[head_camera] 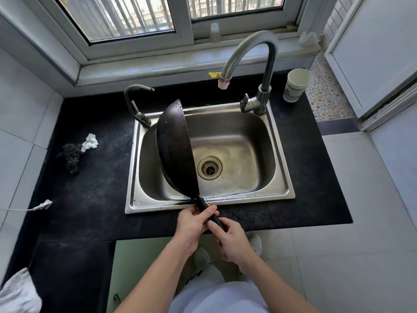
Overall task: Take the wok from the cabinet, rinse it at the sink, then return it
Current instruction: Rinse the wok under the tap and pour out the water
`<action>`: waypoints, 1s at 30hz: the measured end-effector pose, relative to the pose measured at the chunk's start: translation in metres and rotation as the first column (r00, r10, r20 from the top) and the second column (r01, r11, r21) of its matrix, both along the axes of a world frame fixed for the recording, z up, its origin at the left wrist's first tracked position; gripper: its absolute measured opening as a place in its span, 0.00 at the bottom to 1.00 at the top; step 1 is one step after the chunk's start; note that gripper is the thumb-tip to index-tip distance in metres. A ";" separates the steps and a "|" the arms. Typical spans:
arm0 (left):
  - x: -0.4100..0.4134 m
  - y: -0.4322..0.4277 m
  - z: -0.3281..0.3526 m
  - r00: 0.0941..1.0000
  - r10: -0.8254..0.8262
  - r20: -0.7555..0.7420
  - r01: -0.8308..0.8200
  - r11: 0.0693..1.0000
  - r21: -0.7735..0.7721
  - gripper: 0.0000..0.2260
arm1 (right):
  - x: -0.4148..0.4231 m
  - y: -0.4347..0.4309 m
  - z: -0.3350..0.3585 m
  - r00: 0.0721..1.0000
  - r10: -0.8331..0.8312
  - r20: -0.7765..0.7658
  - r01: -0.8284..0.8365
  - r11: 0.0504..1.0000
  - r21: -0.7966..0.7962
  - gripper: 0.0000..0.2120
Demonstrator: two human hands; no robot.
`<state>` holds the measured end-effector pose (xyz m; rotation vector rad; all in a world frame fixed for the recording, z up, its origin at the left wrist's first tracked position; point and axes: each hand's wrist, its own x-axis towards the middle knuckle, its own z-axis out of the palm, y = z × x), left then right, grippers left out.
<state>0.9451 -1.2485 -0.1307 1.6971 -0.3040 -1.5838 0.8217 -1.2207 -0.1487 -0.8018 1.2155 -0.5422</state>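
Observation:
A black wok (174, 147) is tipped on its edge over the left half of the steel sink (279, 193), its outer side facing left, with water drops near its top rim. Its long black handle reaches toward me over the sink's front rim. My left hand (194, 224) grips the handle close to the bowl. My right hand (232, 240) grips the handle's end just behind it. The tall curved tap (268, 64) stands at the sink's back right; no water runs from its spout.
A smaller tap (135, 102) stands at the sink's back left. A paper cup (295, 86) sits on the black counter at the right. A steel scourer (72, 154) and a white rag (90, 141) lie to the left. A green cabinet door (135, 267) is below the counter.

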 end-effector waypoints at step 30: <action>0.000 -0.007 -0.003 0.998 -0.008 0.060 0.004 0.998 0.064 0.09 | 0.003 -0.004 0.007 0.999 -0.027 0.039 0.024 0.996 0.091 0.12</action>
